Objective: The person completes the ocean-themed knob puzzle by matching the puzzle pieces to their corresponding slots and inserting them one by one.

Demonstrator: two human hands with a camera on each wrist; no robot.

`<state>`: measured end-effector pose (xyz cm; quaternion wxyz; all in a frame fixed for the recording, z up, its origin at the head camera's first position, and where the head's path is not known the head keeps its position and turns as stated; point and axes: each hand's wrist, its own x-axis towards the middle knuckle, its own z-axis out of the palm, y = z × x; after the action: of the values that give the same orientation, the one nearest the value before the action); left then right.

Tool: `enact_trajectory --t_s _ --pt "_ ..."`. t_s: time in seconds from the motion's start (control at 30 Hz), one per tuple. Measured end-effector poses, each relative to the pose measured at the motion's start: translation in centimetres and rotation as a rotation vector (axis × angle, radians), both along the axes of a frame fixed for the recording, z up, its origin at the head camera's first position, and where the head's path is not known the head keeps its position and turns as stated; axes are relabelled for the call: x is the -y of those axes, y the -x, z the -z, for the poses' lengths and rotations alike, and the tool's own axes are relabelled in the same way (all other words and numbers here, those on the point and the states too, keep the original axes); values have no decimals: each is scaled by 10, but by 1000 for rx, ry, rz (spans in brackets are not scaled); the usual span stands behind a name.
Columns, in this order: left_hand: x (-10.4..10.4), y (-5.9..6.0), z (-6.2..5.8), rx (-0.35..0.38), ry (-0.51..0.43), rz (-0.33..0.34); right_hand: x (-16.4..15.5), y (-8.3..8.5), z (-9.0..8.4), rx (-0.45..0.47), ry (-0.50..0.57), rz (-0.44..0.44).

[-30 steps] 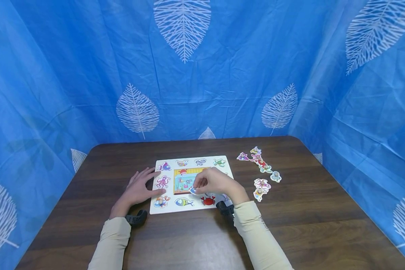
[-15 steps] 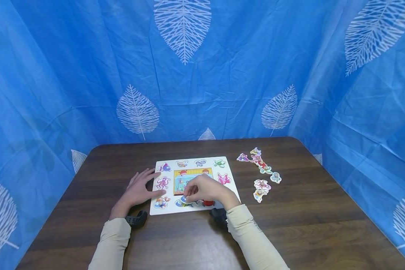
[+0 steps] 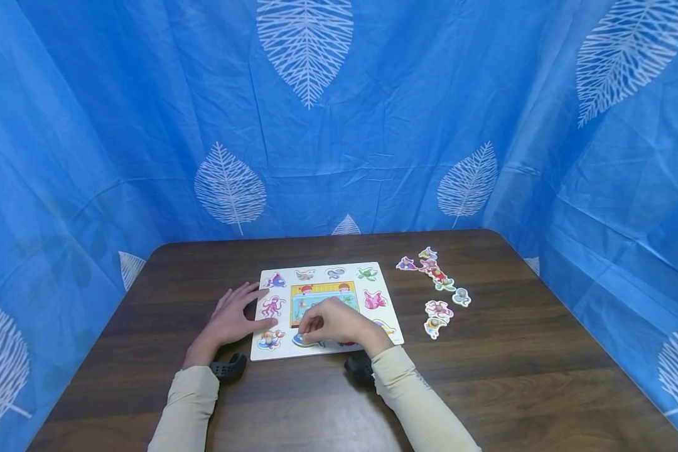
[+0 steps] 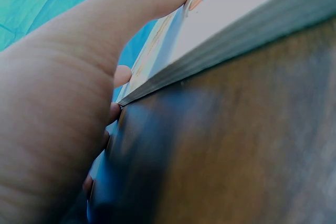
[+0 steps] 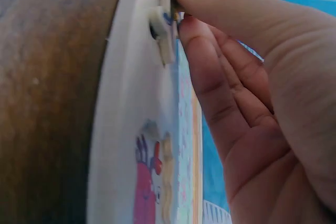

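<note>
A white knob puzzle board (image 3: 282, 353) with printed sea animals lies on the table. My left hand (image 3: 231, 317) rests at its left edge, thumb and index fingertip over the border, the other fingers spread beside it. Low over the board's front row, my right hand (image 3: 339, 323) pinches the knob of a blue fish puzzle piece (image 3: 302, 340). In the right wrist view this fish piece (image 5: 164, 35) sits close to the board's surface, under thumb and fingertips. An orange crab-like piece (image 3: 270, 339) with a knob sits in the front left corner.
Several loose knob pieces lie in a string to the right of the board, among them a red piece (image 3: 437, 274), a pink octopus piece (image 3: 439, 308) and a grey piece (image 3: 461, 297). Blue curtains (image 3: 339, 157) with white leaves surround the dark wooden table (image 3: 514, 351).
My right hand has carried the fish piece left and toward the front of the board, over the printed fish in the front row. The left hand has stayed in place.
</note>
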<state>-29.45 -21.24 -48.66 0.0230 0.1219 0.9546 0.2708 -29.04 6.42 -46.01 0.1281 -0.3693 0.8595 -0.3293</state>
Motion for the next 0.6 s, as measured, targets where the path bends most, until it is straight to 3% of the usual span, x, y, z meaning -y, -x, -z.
enact_trajectory --t_s 0.6 --pt "1 2 5 -7 -6 8 0 -2 -2 17 -32 -28"
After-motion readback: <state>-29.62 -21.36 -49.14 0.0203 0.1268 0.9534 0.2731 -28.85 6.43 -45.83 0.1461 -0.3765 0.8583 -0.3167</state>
